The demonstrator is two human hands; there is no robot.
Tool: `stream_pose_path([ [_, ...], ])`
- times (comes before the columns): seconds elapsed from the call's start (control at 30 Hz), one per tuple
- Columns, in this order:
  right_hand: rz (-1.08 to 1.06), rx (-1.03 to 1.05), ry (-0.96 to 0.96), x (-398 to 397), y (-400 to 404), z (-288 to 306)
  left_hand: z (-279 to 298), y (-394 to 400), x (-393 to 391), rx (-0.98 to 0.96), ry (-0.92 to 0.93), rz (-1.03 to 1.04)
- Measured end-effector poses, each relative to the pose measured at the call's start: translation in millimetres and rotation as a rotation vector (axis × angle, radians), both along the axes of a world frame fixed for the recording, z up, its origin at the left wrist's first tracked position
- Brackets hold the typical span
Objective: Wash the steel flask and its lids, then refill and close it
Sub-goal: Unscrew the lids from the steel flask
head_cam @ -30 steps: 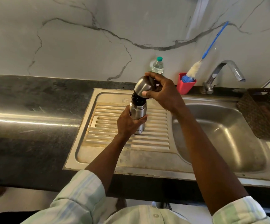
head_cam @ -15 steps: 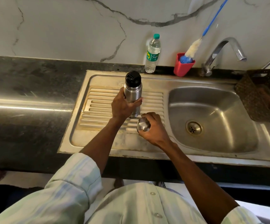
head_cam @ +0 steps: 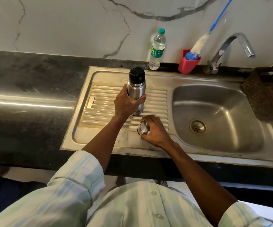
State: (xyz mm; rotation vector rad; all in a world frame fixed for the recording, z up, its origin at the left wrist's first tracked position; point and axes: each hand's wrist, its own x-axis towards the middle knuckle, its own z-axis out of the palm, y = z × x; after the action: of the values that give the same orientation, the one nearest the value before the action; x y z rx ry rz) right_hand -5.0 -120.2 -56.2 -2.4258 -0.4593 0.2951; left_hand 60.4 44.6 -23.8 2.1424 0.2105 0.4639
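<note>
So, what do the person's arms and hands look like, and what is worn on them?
Both arms are bare from hand to near the elbow. The left sleeve and right sleeve are rolled up; they belong to a pale shirt with light green and blue stripes and small pale buttons down the front. The left hand and right hand are bare: no gloves. No ring, watch or bracelet shows on what is visible.

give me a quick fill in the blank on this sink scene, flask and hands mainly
1. The left hand grips the steel flask, which stands upright on the ____.
2. The inner lid on the flask is ____ in colour.
3. The right hand holds the steel ____ down near the front of the drainboard.
4. The bottle brush stands in a ____ cup.

Missing words: drainboard; black; cap; red
</note>
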Motion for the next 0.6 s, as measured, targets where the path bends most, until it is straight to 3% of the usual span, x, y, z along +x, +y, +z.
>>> stream_pose_path([
  [0.2,-0.183,0.170,-0.121,8,1,34,3,1,1,0.008,0.007,-0.014],
  [0.4,-0.383,0.353,-0.437,45,30,114,8,0,-1,-0.012,0.022,-0.055],
  [0.47,-0.373,0.289,-0.475,57,39,136,9,1,-1,-0.019,0.037,-0.068],
  [0.6,-0.320,-0.124,-0.453,80,56,166,8,4,3,0.001,0.087,-0.082],
])
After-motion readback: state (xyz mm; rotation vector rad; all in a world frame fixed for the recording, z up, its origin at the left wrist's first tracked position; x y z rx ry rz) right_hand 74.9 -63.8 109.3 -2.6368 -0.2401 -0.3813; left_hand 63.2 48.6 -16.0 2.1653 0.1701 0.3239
